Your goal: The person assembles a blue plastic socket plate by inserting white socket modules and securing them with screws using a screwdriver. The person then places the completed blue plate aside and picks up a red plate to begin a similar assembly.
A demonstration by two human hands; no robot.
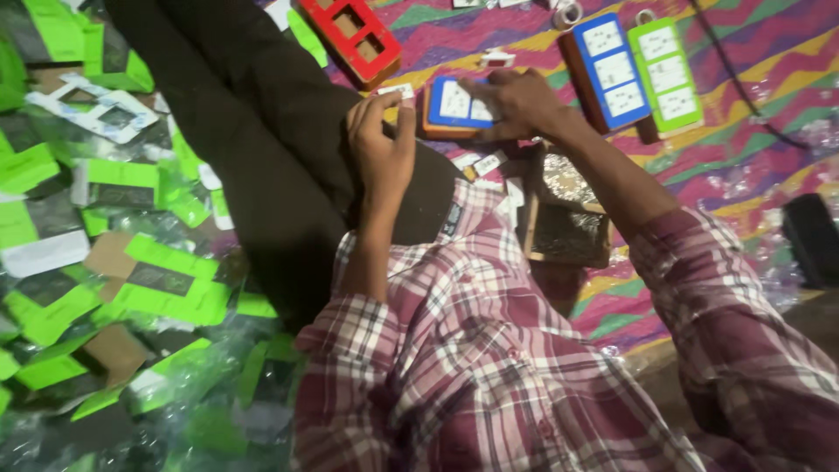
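Seated on a floor spread with a zigzag cloth (752, 114) in pink, green and yellow, seen from above. Down the left side, a heap of green and white cardboard packaging (96, 262) mixed with clear plastic wrap. Black-trousered leg (262, 149) stretched up and away from the lap, plaid shirt (489, 367) filling the lower middle. Left hand (382, 149) raised over the knee, fingers (404, 118) curled and pinched shut on a small white rectangular piece (396, 90) held at the tips. Right hand (516, 103) reaching forward, palm down, fingers spread and pressing on a blue-framed board (454, 105) with white panels, lying on the cloth just beyond the knee with an orange edge showing along its near side; whether gripped or merely steadied, cannot tell. Just beside the right forearm, a small open wooden box (568, 214) in two compartments, holding something fine and glittery, contents too blurred to make out. A few small white pieces (485, 163) scattered between box and knee. Farther out on the cloth, a red frame (350, 35) with rectangular openings at the top, then a taller blue-framed board (609, 70) and a green-framed board (667, 74) side by side, each with three white panels. Dark object (811, 238) at the far right edge, kind unclear.
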